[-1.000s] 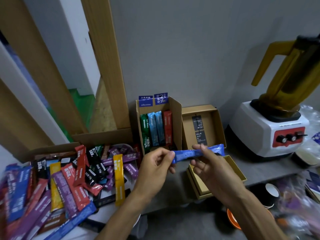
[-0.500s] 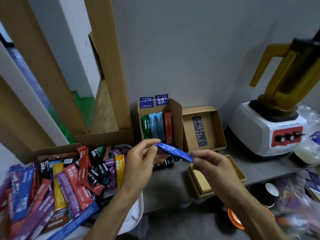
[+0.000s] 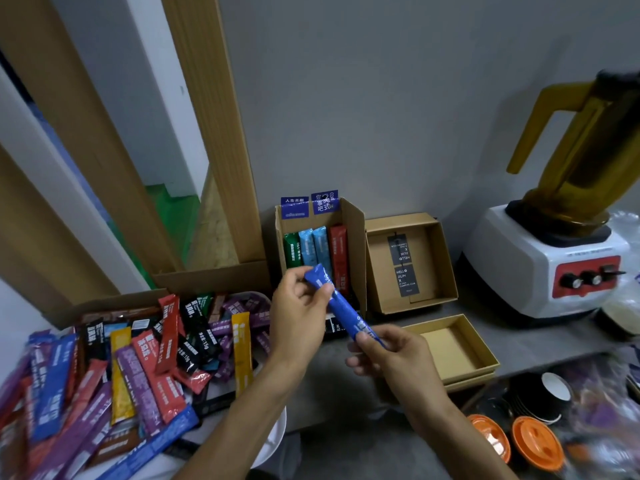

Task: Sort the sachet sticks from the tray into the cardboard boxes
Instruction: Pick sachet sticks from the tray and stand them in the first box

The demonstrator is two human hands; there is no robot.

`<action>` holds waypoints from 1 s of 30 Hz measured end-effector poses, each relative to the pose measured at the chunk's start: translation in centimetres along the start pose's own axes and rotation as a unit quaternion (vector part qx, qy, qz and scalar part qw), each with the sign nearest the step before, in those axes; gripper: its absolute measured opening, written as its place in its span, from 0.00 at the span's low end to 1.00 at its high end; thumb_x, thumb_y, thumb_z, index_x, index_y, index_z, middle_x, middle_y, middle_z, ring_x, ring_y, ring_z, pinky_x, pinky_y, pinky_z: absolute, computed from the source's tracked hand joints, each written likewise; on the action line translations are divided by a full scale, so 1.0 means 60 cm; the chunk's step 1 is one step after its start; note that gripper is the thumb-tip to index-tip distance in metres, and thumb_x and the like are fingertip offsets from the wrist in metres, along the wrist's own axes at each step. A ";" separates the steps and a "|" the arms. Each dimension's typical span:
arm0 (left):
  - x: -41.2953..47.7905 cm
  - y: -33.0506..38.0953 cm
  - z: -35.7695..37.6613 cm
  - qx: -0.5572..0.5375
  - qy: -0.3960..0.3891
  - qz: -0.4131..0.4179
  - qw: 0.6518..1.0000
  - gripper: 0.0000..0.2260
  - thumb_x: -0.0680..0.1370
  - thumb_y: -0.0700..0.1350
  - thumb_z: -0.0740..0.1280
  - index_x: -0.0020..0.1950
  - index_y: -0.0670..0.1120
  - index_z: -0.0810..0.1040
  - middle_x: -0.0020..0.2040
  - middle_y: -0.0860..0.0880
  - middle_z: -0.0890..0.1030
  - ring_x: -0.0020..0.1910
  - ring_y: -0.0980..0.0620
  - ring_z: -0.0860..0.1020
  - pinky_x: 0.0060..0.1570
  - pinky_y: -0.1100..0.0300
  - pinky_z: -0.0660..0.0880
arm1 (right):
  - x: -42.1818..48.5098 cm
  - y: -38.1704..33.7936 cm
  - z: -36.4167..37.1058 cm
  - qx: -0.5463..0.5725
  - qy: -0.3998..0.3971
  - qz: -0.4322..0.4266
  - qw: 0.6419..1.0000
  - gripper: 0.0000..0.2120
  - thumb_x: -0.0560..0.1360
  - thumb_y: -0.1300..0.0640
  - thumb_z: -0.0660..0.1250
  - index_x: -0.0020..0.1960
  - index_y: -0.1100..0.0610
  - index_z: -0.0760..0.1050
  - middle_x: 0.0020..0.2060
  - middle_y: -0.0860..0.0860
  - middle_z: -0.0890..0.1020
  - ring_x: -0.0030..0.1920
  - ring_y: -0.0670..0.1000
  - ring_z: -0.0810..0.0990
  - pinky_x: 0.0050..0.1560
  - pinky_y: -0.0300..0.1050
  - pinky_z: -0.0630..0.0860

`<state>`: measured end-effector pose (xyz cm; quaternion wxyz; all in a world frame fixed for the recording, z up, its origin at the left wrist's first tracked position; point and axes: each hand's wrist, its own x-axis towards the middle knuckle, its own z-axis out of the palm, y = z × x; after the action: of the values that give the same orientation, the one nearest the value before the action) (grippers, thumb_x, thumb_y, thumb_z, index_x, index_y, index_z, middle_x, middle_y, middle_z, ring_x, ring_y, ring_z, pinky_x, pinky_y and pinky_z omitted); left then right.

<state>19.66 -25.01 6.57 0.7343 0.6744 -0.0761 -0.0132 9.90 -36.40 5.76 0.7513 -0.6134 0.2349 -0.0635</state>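
Both hands hold one dark blue sachet stick [image 3: 343, 308], tilted steeply. My left hand [image 3: 299, 315] pinches its upper end and my right hand [image 3: 391, 351] pinches its lower end. The stick's top is just in front of the upright cardboard box [image 3: 355, 220], which holds green, light blue and red sachets [image 3: 317, 247] standing side by side. A white tray [image 3: 273, 434] at the left carries a heap of several mixed sachet sticks [image 3: 138, 362] in red, purple, black, yellow and blue.
A shallow open cardboard box [image 3: 446, 271] with black cards stands right of the upright one, and an empty low box [image 3: 481, 351] lies in front of it. A blender [image 3: 550, 258] stands at the far right. Black paper cups [image 3: 547, 393] and orange lids [image 3: 533, 441] sit lower right.
The blue stick has turned from level to steeply tilted. My left hand raised its end toward the upright box while my right hand dropped lower with the other end.
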 end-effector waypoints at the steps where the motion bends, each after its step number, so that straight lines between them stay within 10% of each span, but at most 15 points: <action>1: 0.014 0.000 0.007 0.040 0.007 0.020 0.999 0.12 0.79 0.38 0.68 0.60 0.49 0.75 0.51 0.49 0.84 0.50 0.54 0.83 0.47 0.60 0.80 | 0.005 0.002 0.001 0.003 0.004 0.004 1.000 0.08 0.79 0.63 0.68 0.57 0.64 0.78 0.40 0.62 0.86 0.35 0.54 0.84 0.35 0.43 0.82; 6: 0.107 0.004 0.051 0.296 0.023 0.097 0.950 0.15 0.79 0.41 0.67 0.65 0.50 0.73 0.62 0.50 0.76 0.60 0.51 0.77 0.56 0.58 0.76 | 0.011 0.015 -0.022 -0.080 0.004 -0.003 0.997 0.07 0.80 0.57 0.67 0.58 0.53 0.77 0.43 0.58 0.84 0.40 0.51 0.83 0.40 0.42 0.79; 11: 0.143 -0.015 0.060 0.334 -0.015 0.078 0.939 0.21 0.78 0.36 0.67 0.68 0.50 0.69 0.68 0.46 0.72 0.67 0.47 0.73 0.63 0.45 0.75 | 0.010 0.017 -0.045 -0.081 -0.013 0.016 0.997 0.07 0.79 0.59 0.68 0.57 0.54 0.79 0.43 0.56 0.85 0.38 0.50 0.84 0.42 0.44 0.81; 22: 0.114 -0.076 0.038 0.544 -0.021 0.171 0.821 0.38 0.78 0.36 0.68 0.81 0.47 0.48 0.73 0.44 0.59 0.66 0.48 0.72 0.63 0.52 0.75 | 0.028 0.000 -0.055 -0.116 -0.008 -0.016 0.993 0.07 0.79 0.58 0.68 0.56 0.55 0.79 0.41 0.56 0.85 0.41 0.52 0.85 0.40 0.42 0.82; 30: 0.114 -0.085 0.044 0.511 -0.039 0.189 0.837 0.36 0.77 0.32 0.66 0.80 0.47 0.52 0.71 0.44 0.63 0.63 0.49 0.74 0.60 0.57 0.76 | 0.039 -0.021 -0.053 -0.114 0.000 -0.034 0.993 0.07 0.79 0.61 0.67 0.57 0.56 0.78 0.44 0.57 0.85 0.40 0.52 0.86 0.37 0.42 0.82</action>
<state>26.48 -28.89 2.34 0.2695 0.9255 -0.2266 0.1397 10.82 -40.43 5.91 0.6739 -0.7029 0.2191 -0.0619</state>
